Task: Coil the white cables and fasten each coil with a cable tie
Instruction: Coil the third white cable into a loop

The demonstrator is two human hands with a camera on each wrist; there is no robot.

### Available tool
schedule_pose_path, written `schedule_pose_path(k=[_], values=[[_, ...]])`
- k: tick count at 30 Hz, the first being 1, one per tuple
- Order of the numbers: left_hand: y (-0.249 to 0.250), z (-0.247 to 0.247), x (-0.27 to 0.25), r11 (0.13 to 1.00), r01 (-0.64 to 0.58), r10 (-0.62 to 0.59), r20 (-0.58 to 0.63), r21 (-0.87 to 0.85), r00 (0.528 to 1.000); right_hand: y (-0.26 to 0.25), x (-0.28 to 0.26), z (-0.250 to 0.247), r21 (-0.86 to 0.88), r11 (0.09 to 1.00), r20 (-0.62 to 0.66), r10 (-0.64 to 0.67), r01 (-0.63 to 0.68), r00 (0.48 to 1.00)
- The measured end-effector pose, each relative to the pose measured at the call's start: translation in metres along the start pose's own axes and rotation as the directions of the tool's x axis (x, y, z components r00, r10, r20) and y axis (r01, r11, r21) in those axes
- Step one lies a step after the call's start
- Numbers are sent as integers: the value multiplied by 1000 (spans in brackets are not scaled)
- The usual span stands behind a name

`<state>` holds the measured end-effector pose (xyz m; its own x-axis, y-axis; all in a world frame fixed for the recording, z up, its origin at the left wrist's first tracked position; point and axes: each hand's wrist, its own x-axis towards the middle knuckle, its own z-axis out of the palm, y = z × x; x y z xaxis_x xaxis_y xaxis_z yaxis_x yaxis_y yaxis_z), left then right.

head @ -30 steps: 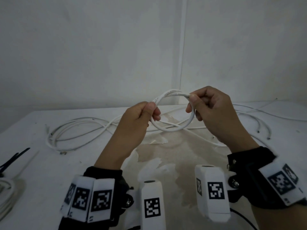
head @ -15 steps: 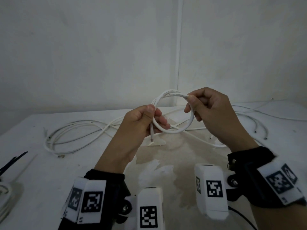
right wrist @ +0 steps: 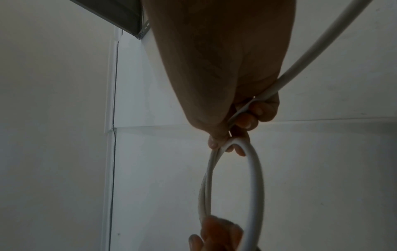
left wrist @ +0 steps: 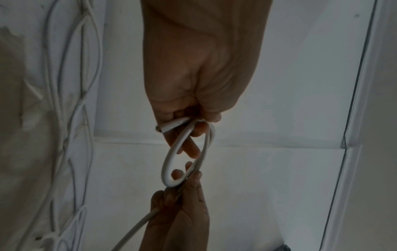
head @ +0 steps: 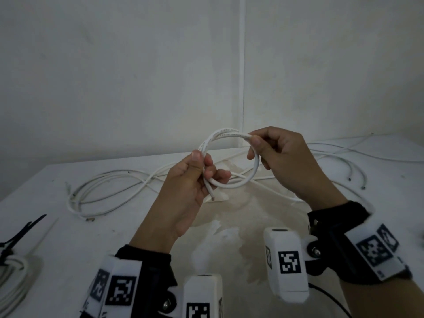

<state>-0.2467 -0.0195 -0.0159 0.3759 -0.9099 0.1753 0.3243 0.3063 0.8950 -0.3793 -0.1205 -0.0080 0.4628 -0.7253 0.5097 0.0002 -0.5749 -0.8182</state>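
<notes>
White cable (head: 230, 183), looped twice over, hangs between my two hands above the table (head: 128, 226). A second ago the loop was a single ring with its cut end tucked into my left fist; now that end pokes out below the fist and a second turn lies along the far arc, so I judge the coil only begun. My left hand (head: 190, 180) pinches the crossing on the loop's left, thumb on top, fingers curled through the ring. My right hand (head: 282, 157), knuckles up, pinches the right side and feeds slack. More white cables (head: 103, 187) sprawl across the far tabletop, uncoiled. Black cable ties (head: 20, 230) lie at the near left beside a finished coil (head: 11, 278).
</notes>
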Motion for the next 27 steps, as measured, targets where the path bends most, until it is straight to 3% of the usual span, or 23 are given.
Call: schedule_pose_path(k=[6,12,16,19,21,24,27], values=[[31,-8,-3,999,-47,47,-4,10,999,1,-5,2,-23,1000,24,-19,19,1000],[60,-28,-5,995,-77,82,-92,62,992,14,-5,-19,-310,944,39,-108,115,993],[71,-41,-12,990,-77,94,-141,120,986,11,-5,-42,-516,839,100,-141,172,985],[81,-52,-17,993,-80,96,-184,89,978,11,-4,-53,-640,728,83,-252,246,964],[85,-56,-20,991,-74,95,-197,112,976,10,-6,-53,-728,599,121,-367,333,923],[87,-55,-22,973,-72,114,-187,219,976,7,-10,-39,-797,333,328,-464,505,823],[87,-52,-23,950,-63,113,-150,305,982,1,-14,-17,-738,183,482,-529,649,698]])
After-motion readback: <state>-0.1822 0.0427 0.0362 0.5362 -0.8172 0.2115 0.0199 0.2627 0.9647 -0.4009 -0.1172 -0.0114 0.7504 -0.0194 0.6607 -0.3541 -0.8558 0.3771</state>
